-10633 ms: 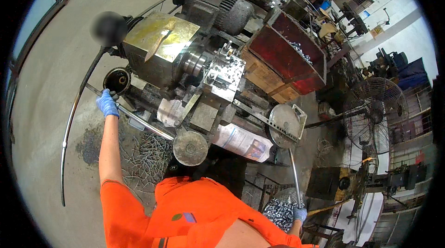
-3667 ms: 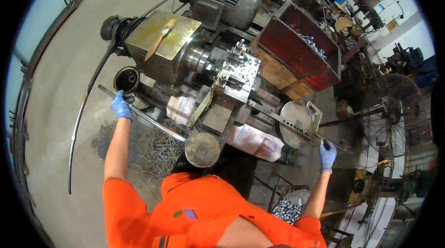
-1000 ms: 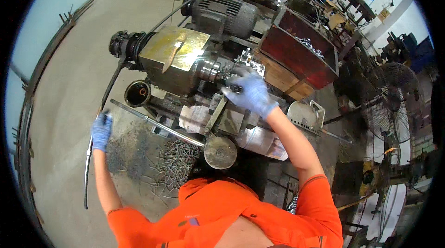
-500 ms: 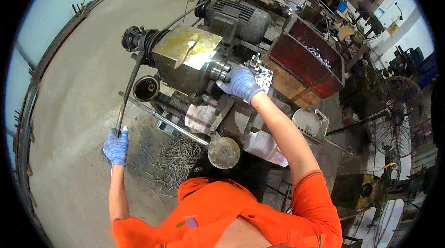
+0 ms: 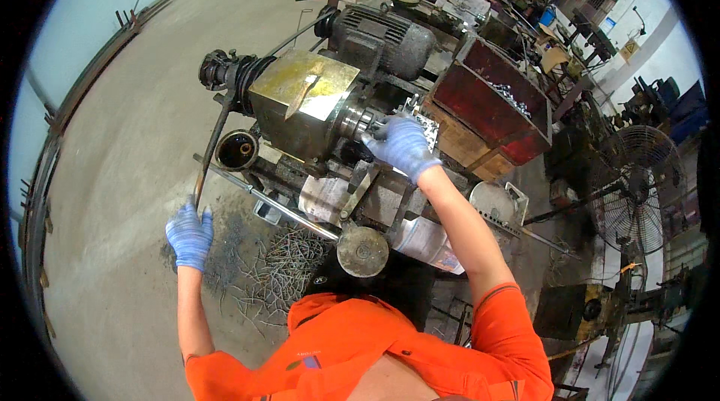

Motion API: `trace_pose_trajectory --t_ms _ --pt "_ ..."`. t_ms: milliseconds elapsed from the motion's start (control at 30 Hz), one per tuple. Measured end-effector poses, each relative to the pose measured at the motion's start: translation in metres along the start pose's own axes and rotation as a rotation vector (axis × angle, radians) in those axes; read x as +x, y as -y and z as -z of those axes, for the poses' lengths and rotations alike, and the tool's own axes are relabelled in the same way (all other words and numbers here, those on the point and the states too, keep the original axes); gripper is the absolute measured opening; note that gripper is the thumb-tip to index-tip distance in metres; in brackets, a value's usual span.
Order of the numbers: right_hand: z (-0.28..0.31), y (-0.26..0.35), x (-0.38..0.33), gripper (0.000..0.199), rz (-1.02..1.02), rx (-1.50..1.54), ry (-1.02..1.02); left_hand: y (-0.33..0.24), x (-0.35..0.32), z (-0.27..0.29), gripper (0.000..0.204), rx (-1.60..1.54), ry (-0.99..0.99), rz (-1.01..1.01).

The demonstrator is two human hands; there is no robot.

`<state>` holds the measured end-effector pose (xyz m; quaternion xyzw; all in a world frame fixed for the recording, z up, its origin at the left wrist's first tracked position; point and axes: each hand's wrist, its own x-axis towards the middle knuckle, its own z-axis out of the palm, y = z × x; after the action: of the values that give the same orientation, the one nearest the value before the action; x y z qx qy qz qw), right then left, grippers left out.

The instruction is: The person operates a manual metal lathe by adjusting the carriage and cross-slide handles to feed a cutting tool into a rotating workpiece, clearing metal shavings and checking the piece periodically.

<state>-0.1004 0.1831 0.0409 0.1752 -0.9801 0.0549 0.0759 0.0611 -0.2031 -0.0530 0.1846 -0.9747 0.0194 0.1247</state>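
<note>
My left hand (image 5: 190,236), in a blue-striped knit glove, is closed round the lower end of a long dark lever (image 5: 215,135). That lever slopes up to the left end of a greasy machine's boxy metal headstock (image 5: 294,120). In a matching glove, my right hand (image 5: 405,147) is just right of the bright steel spindle nose (image 5: 351,120). Its fingers curl toward the spindle, and what they hold, if anything, is hidden. A brush (image 5: 301,96) with a wooden handle lies on the headstock. Beyond my right hand, small metal bits lie on a light plate (image 5: 430,131).
A red bin (image 5: 480,101) holding small shiny parts stands right of the machine. Behind the headstock is a ribbed motor (image 5: 386,39). Metal shavings (image 5: 289,270) heap on the floor below a round disc (image 5: 362,250). A large fan (image 5: 637,183) stands at the right.
My right hand has shifted slightly right and toward me, a little away from the spindle nose. My left hand stays at the lever's end. The whole view has tilted slightly.
</note>
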Motion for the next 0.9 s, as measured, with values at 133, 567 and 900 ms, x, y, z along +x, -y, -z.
trace_pose_trajectory --t_ms 133,567,900 --pt "0.020 0.016 -0.060 0.024 0.166 0.228 -0.232 -0.075 0.002 0.057 0.035 -0.768 -0.003 -0.224" --pt "0.021 0.011 -0.156 0.033 0.348 0.343 -0.194 -0.248 -0.032 0.056 0.031 -1.636 0.867 -0.483" --pt "-0.004 0.018 -0.170 0.026 0.196 0.743 -0.304 -0.256 -0.066 0.030 0.025 -1.878 0.860 -0.236"
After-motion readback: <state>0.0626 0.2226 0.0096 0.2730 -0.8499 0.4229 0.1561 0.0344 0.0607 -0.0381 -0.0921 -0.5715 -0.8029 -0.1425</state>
